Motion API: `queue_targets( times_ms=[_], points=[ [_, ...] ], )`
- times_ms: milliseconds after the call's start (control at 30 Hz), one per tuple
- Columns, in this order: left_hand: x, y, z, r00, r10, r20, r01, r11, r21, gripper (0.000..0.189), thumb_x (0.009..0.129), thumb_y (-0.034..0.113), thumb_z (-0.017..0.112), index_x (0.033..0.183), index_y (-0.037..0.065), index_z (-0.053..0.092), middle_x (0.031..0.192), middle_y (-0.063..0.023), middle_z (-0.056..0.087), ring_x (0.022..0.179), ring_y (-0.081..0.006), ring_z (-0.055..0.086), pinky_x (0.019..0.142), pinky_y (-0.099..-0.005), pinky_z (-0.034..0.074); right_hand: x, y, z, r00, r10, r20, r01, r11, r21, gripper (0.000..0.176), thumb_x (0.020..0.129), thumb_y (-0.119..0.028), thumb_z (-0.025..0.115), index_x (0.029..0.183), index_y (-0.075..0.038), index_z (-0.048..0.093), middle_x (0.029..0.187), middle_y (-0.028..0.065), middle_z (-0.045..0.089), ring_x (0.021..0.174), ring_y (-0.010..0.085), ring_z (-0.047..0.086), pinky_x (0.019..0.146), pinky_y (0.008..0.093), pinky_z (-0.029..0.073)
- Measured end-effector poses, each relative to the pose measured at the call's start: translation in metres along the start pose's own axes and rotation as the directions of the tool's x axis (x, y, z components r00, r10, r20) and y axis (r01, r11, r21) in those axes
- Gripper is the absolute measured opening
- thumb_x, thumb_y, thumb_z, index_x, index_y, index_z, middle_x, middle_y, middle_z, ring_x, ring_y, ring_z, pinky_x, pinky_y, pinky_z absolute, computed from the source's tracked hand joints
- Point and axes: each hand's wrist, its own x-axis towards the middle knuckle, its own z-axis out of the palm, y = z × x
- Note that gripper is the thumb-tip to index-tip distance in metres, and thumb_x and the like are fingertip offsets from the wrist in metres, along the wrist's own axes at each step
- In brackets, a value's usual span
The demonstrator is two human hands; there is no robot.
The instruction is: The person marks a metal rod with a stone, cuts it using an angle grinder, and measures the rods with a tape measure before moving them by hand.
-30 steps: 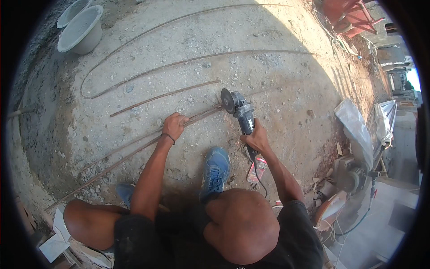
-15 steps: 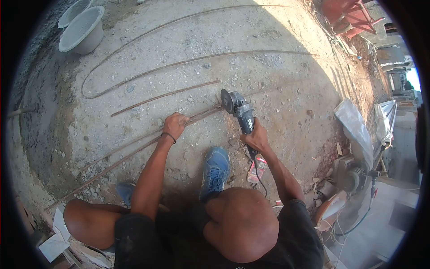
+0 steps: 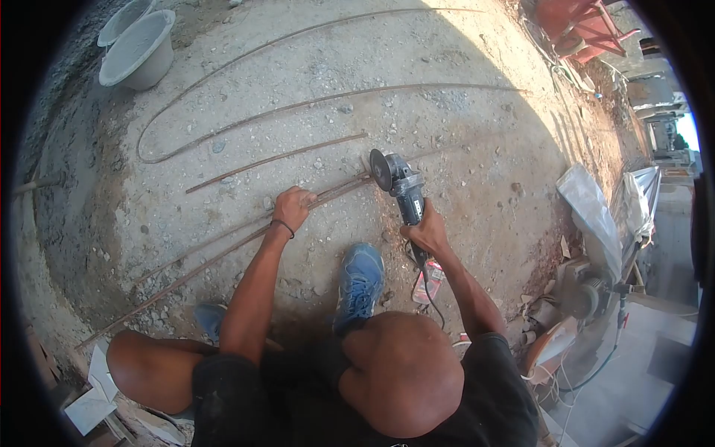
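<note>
My left hand (image 3: 293, 206) is closed around thin rusty steel rods (image 3: 216, 256) that run low over the ground from the lower left. In my right hand (image 3: 427, 232) is a dark angle grinder (image 3: 407, 195), gripped by its body. Its cutting disc (image 3: 380, 170) stands right at the rods' upper end, to the right of my left hand. A black cord (image 3: 430, 292) trails from the grinder's rear. Beyond the left hand, a short loose rod (image 3: 275, 159) lies on the ground.
A long bent rod (image 3: 246, 123) curves across the concrete ground farther out. Two grey tubs (image 3: 141, 56) stand at the upper left, a red wheelbarrow (image 3: 577, 30) at the upper right. A motor (image 3: 588, 298) with a hose sits at the right. My blue shoe (image 3: 359, 287) is below the rods.
Almost nothing differs. The whole view shifts very slightly to the right, and both hands keep their hold on the rods and the angle grinder.
</note>
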Motion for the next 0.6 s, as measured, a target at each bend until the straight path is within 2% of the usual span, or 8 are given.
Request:
queue_targets(
  times_ms=[600],
  points=[
    [0.0000, 0.0018, 0.0010, 1.000, -0.022, -0.011, 0.022, 1.000, 0.000, 0.012, 0.085, 0.015, 0.068, 0.085, 0.004, 0.071, 0.076, -0.0187, 0.060, 0.072, -0.0373, 0.060, 0.066, -0.0442, 0.046, 0.0039, 0.0025, 0.0038, 1.000, -0.005, -0.015, 0.005, 1.000, 0.012, 0.066, 0.056, -0.030, 0.075, 0.108, 0.005, 0.051, 0.089, 0.0266, 0.064, 0.084, 0.0406, 0.064, 0.076, 0.0452, 0.048]
  ],
)
